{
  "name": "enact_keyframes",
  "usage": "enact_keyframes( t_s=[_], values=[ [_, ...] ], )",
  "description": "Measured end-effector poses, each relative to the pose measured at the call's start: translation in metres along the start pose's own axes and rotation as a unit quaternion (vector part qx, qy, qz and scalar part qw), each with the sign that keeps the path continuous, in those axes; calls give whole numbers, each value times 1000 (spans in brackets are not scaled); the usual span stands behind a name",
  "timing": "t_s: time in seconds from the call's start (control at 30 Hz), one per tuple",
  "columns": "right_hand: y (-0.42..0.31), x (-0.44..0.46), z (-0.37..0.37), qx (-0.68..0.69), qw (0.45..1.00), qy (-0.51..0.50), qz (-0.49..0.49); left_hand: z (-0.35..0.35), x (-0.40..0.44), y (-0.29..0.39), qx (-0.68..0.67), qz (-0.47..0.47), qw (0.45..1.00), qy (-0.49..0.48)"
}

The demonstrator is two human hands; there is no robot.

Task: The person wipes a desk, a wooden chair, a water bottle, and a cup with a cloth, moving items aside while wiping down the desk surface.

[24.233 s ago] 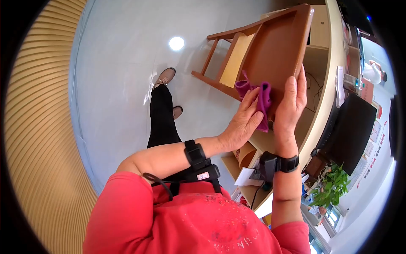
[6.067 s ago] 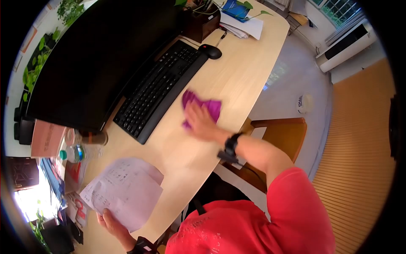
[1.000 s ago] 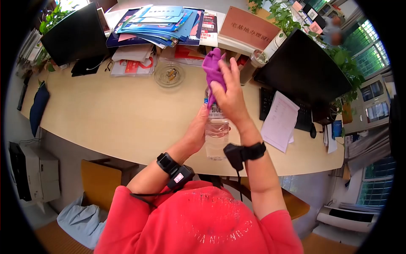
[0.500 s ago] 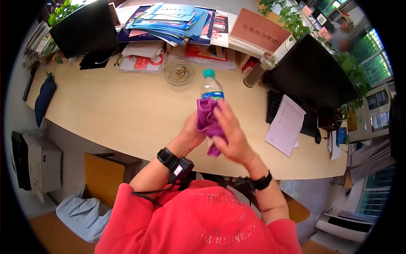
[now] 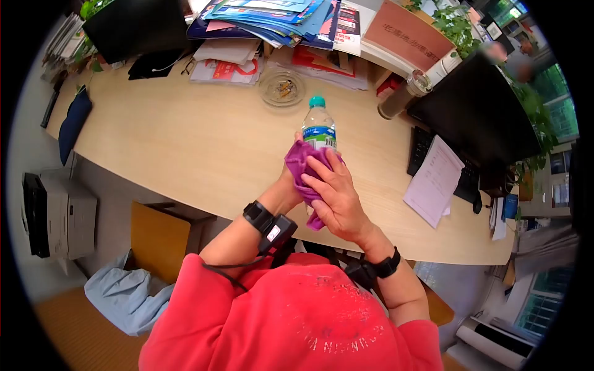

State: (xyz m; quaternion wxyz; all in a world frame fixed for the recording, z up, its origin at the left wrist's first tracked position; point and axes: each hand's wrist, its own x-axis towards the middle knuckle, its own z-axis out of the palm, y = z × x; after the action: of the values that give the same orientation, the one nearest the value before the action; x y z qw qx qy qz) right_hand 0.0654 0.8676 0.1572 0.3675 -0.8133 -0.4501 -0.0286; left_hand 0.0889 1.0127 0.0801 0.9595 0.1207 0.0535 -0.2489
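Observation:
A clear plastic bottle [image 5: 319,127] with a teal cap and a blue-green label is between my hands above the desk [image 5: 204,142], cap pointing away from me. My left hand [image 5: 289,182] is wrapped round the bottle from the left, its fingers mostly hidden. A purple cloth [image 5: 301,164] covers the lower part of the bottle. On the right, my right hand [image 5: 337,201] presses the cloth against the bottle, with its fingers bent over it.
A glass ashtray [image 5: 281,88] with butts sits beyond the bottle. To the right are a tumbler [image 5: 403,96], a monitor [image 5: 479,114], a keyboard [image 5: 418,151] and papers [image 5: 435,179]. Stacked folders [image 5: 272,21] lie at the back. A chair [image 5: 159,238] and a printer [image 5: 62,213] stand left.
Since half a second ago, my right hand has closed in on the cloth and bottle. Earlier the cloth was at the bottle's top; now it is round the lower part. The view has shifted slightly.

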Motion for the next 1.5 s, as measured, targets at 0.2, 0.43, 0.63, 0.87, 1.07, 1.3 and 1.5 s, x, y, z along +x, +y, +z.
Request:
enact_keyframes(
  t_s=[0.2,0.43,0.63,0.87,1.07,1.3,1.5],
  values=[
    [37,30,-2,73,971,206,98,23,-5,-10,171,113,966,158],
    [135,-52,28,-65,909,276,306,-23,-64,44,193,159,953,171],
    [187,-35,83,-186,878,19,441,-51,-118,51,160,230,912,300],
    [273,74,67,-126,861,139,472,-33,-134,36,105,278,868,398],
    [306,95,70,-266,808,173,497,-30,-130,35,116,295,850,421],
    [262,93,94,-248,904,107,331,-40,-122,37,108,296,870,378],
    [226,53,104,-170,969,-38,176,-29,-110,40,120,312,880,338]
  ],
)
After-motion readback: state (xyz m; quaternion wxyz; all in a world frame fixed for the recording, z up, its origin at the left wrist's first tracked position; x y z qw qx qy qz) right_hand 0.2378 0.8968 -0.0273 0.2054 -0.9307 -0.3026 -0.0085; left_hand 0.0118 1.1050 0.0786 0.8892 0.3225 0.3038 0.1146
